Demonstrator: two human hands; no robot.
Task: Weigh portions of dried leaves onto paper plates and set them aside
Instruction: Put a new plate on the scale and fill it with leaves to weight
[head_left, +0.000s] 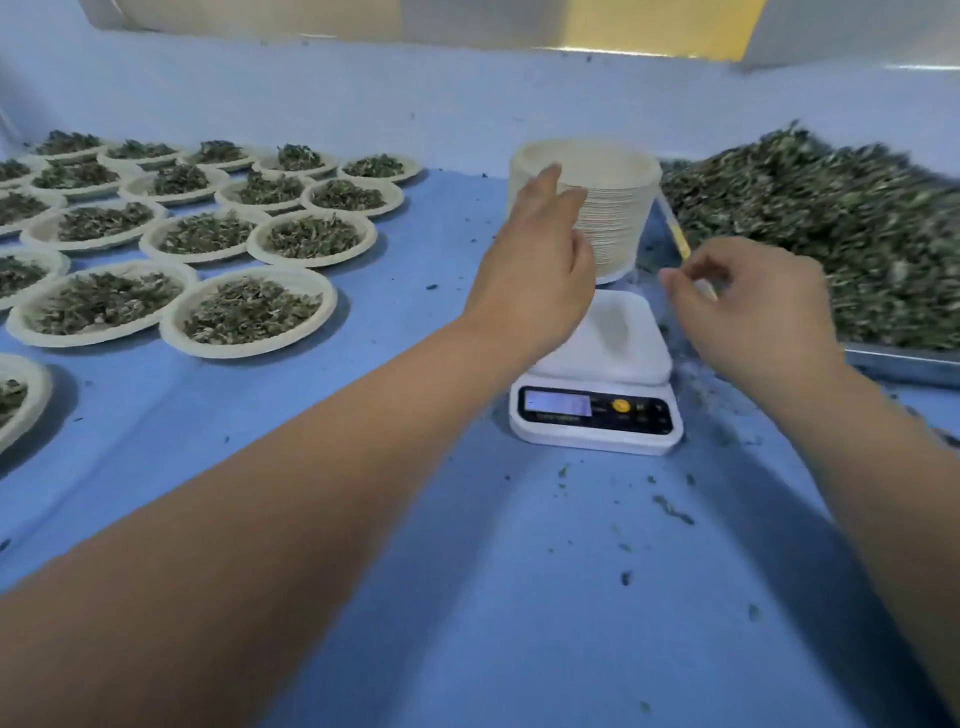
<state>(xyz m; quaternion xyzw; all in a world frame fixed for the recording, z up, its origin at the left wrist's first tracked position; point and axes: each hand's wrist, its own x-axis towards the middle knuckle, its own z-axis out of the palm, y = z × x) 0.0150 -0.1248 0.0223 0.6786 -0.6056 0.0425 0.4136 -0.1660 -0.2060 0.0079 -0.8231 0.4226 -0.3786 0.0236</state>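
**Fig. 1. Materials and surface finishes at a leaf-weighing table.**

Table covering (467, 597): matt blue sheet, smooth, softly creased, cloth-like. Stack of plates (618, 223) and filled plates (249, 352): off-white moulded paper, matt, faintly fibrous. Scale (608, 338): smooth white plastic with a slight sheen; its front panel is dark and glossy. Tray (904, 364): dull grey metal rim. Dried leaves (831, 223): rough, crumpled, matt grey-green.

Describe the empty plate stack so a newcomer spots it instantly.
On the blue table, find the white scale at centre. Behind it stands the stack of empty paper plates, the left hand against its side. Unlike the filled plates to the left, it is tall and leafless.
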